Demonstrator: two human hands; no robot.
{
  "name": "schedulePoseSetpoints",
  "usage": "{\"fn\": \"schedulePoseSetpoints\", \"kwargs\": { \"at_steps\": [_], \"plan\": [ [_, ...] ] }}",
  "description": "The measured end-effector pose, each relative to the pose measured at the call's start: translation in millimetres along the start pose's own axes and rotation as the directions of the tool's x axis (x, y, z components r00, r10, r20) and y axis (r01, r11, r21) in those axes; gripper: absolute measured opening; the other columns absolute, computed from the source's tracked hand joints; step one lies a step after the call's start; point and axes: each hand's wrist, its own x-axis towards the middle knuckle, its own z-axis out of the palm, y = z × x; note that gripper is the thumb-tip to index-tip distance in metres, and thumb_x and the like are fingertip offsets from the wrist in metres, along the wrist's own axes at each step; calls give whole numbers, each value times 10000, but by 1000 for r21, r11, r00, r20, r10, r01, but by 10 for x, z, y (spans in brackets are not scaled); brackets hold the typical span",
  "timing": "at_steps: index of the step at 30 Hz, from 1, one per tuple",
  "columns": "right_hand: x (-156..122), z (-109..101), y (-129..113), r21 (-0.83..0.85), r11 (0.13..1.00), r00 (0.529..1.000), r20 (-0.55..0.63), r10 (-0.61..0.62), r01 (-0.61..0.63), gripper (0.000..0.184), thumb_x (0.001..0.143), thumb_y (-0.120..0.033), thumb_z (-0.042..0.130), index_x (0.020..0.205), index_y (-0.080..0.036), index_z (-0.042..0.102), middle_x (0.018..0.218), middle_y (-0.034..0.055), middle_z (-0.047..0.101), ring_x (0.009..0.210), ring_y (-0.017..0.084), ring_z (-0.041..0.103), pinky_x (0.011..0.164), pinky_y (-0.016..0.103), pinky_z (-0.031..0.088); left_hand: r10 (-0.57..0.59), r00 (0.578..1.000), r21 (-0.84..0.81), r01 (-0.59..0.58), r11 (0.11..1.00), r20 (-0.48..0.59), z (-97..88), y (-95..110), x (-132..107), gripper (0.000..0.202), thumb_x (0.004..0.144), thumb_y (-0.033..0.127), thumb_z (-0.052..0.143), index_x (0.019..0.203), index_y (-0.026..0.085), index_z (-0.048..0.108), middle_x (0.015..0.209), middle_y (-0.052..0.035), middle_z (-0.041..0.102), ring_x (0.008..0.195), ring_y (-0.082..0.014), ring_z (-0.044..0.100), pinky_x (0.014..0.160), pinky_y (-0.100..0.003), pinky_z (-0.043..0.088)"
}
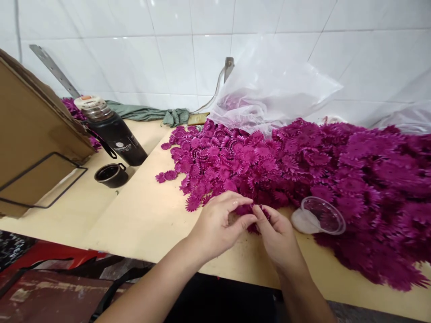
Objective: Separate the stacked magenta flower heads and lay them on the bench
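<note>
Both my hands meet above the table's front part, just before a big heap of magenta artificial flower petals (232, 157). My right hand (279, 233) is closed, thumb against fingers, on a magenta petal piece (266, 213) that shows only in part. From the other side my left hand (218, 222) curls its thumb and index finger around the same piece, fingertips at its edge. Most of the piece is hidden by the fingers. Right of my right hand, a clear plastic cup (323, 215) with something whitish inside lies tilted against the heap.
A black flask (117, 139) leans beside its black cup lid (111, 175) at the left of the table (134, 206). Further left are a cardboard box (37, 134) and a black wire frame (65, 184). A clear plastic bag (269, 89) rests behind the heap by the tiled wall.
</note>
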Motion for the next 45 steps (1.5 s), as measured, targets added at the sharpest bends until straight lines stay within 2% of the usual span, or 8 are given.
{"fn": "schedulePoseSetpoints", "kwargs": {
  "at_steps": [7,14,23,25,29,35,38,45],
  "plan": [
    [24,52,-35,53,997,998,24,-49,48,452,782,-605,566,600,-193,521,548,-45,370,514,101,330,449,219,315,-12,997,-18,11,1000,-78,118,-28,9,133,775,124,619,875,162,698,862,-53,714,843,-186,639,800,-318,485],
    [-5,51,-93,-32,998,983,177,-41,48,288,788,-473,604,742,-193,558,665,-3,542,630,139,497,594,271,433,-70,980,-1,71,998,-186,135,-73,21,114,803,132,537,760,169,636,758,-28,672,731,-155,618,683,-275,474],
    [-27,86,-98,-285,949,990,59,-127,139,269,829,-409,515,659,-206,465,644,0,505,627,150,480,601,291,419,-172,944,-124,142,982,-282,252,-96,70,83,785,148,525,737,179,584,744,-19,644,707,-152,603,672,-271,464],
    [-137,137,-91,-291,944,985,110,-130,157,235,846,-383,499,702,-198,510,660,10,534,634,155,502,598,285,429,-219,908,-137,181,974,-358,141,-175,159,93,794,148,511,728,179,570,730,-19,636,699,-155,597,669,-279,462],
    [-383,184,-14,-255,955,943,328,-60,150,218,883,-334,475,775,-182,588,717,37,592,686,170,576,635,281,475,-312,736,-159,273,949,-601,-244,-365,370,173,843,124,409,705,191,491,640,13,547,633,-139,543,651,-276,449],
    [-244,40,-35,-46,999,989,143,-21,28,224,834,-375,602,991,-224,654,890,38,687,825,171,624,742,261,504,-81,914,157,154,976,-397,-312,-339,374,205,765,57,508,906,166,608,969,-72,648,938,-204,602,894,-386,465],
    [-151,17,-120,-7,1000,996,94,-7,8,229,805,-379,642,976,-230,671,886,29,696,809,162,626,749,262,504,15,931,247,81,966,-364,-221,-289,276,248,768,32,490,926,158,635,1072,-99,637,1061,-219,576,982,-409,429],
    [-103,69,-118,56,998,1000,22,21,-22,275,751,-469,676,784,-197,653,712,8,622,668,140,555,654,264,488,151,975,147,-127,981,-163,-137,-83,-5,172,846,128,503,889,182,660,912,-55,689,892,-174,633,818,-331,497]
  ]
}}
